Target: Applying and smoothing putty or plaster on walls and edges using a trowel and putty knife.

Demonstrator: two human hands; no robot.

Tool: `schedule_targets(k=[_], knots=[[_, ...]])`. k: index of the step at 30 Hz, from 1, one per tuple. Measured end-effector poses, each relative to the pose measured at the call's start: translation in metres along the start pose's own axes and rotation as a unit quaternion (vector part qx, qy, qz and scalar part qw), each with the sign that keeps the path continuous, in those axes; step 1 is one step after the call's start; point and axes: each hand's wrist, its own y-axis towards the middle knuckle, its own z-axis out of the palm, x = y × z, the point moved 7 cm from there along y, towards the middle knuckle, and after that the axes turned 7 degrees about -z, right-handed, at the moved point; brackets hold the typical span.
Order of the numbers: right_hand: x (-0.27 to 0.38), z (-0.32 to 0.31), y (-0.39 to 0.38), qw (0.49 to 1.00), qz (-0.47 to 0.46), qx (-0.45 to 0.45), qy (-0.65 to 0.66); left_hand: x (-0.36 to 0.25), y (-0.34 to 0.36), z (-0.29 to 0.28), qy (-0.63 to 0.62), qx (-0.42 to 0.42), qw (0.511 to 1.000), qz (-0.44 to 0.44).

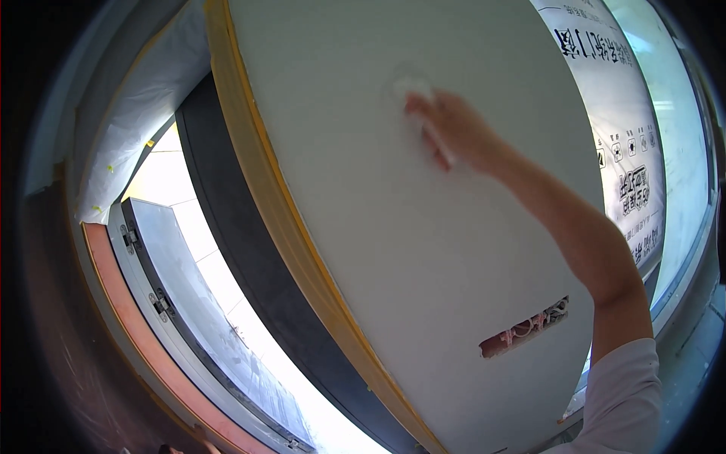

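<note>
— While the right hand presses up against the white wall, what is it actually holding?

— A small pale pad, it looks like, maybe a sanding sponge or a folded cloth. It sits under the fingertips, flat on the wall high up, near the top of the panel. The fingers are closed down over it, clamped on it rather than spread. Motion blur keeps me from saying exactly what it is.

— How would it handle?

— Light and soft, I'd judge, something that gives under the fingers. Best held across its back with the fingertips, so the whole face stays flat on the wall. Around it there is a faint round patch, slightly paler than the rest.

— And the wall itself?

— Smooth, matt, off-white, stiff like plastered board. Lower down, a narrow slot is cut through it, showing reddish brick and some wires behind. Along the wall's left edge runs a strip of yellow tape, papery and a bit wrinkled.

— What's beside that?

— A dark frame, then a bright window with grey metal hinges. Thin plastic sheet hangs at the upper left, crinkled. To the right, a printed protective film covers another panel.

— The left hand?

— Out of view entirely.
</note>
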Motion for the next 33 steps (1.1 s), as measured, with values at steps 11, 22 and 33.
schedule_targets(k=[11,22,33], knots=[[0.036,0.051,0.031,0.963,-0.037,0.253,-0.079,0.021,0.008,0.092,-0.069,0.015,0.997,-0.007],[0.004,-0.099,-0.008,0.852,-0.159,-0.079,-0.493,0.060,-0.019,0.134,-0.061,0.059,0.994,-0.075],[-0.029,-0.232,-0.064,0.820,-0.078,-0.232,-0.517,0.035,-0.016,0.163,-0.002,0.127,0.989,-0.080]])
